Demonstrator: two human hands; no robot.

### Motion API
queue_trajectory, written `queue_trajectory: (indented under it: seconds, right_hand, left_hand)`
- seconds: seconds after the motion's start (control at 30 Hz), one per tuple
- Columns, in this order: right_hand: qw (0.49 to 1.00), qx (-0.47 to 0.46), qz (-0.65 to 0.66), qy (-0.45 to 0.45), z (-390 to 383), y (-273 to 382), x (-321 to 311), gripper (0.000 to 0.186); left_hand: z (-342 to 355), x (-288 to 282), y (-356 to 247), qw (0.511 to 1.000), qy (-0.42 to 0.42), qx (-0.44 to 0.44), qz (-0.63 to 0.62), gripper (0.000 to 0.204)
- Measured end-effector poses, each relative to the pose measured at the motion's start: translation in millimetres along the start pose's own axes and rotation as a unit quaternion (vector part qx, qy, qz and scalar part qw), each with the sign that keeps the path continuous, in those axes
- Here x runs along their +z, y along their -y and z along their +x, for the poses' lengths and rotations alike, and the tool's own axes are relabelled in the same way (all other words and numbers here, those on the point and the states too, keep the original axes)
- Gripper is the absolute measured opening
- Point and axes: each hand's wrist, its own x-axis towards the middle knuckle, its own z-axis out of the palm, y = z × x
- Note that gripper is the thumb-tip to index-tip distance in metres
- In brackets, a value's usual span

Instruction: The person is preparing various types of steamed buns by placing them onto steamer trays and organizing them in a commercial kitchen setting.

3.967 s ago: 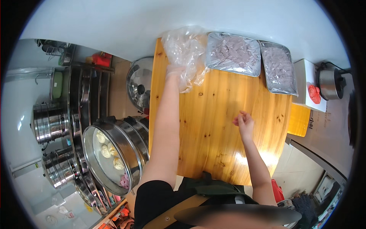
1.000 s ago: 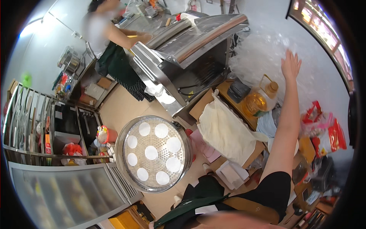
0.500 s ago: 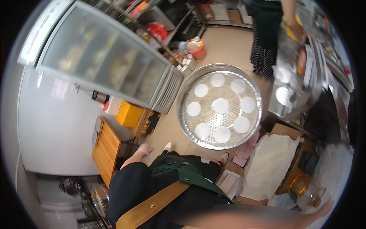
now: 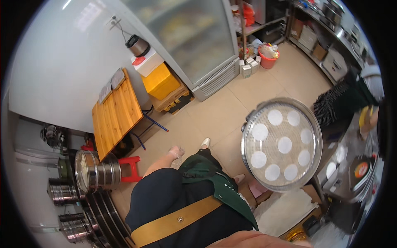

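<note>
My left hand (image 4: 175,152), in clear plastic, hangs low beside my dark green apron (image 4: 198,167), its fingers curled on crumpled clear plastic (image 4: 178,162). Part of my right arm (image 4: 256,242) runs along the bottom edge; its hand is out of view. To the right, a round steel steamer tray (image 4: 281,145) holds several white paper rounds. A pale cloth (image 4: 279,213) lies below it on boxes, with an oil jug (image 4: 295,234) partly visible.
Left: wooden table (image 4: 111,128) with two covered trays (image 4: 118,78), steamers (image 4: 93,171), red stool (image 4: 131,169). Ahead: yellow box (image 4: 161,80), glass-door fridge (image 4: 188,37), red bin (image 4: 269,62). Right: co-worker (image 4: 347,93) at a steel machine (image 4: 343,169), shelving behind (image 4: 318,33).
My view has swung round, bringing the table and left-hand steamers back in. My right arm, outstretched a second ago, is low. My left hand has left the tabletop bag and hangs by my side.
</note>
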Motion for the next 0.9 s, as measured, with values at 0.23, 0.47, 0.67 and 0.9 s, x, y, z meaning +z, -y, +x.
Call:
queue_trajectory:
  seconds: [0.23,0.47,0.67,0.9]
  right_hand:
    - [0.785,-0.095,0.472,0.389,-217,515,-16,0.017]
    - [0.431,-0.565,0.627,0.319,-321,854,-167,0.034]
    - [0.441,-0.770,0.461,0.001,-392,1005,-209,0.028]
    - [0.442,-0.836,0.293,-0.140,-391,1085,-243,0.028]
  left_hand:
    - [82,-6,84,0.986,-0.018,0.026,-0.166,0.035]
    - [104,-55,164,0.902,-0.107,-0.004,-0.419,0.031]
    - [72,-6,207,0.764,-0.269,-0.087,-0.580,0.029]
    - [28,30,209,0.714,-0.180,-0.217,-0.641,0.030]
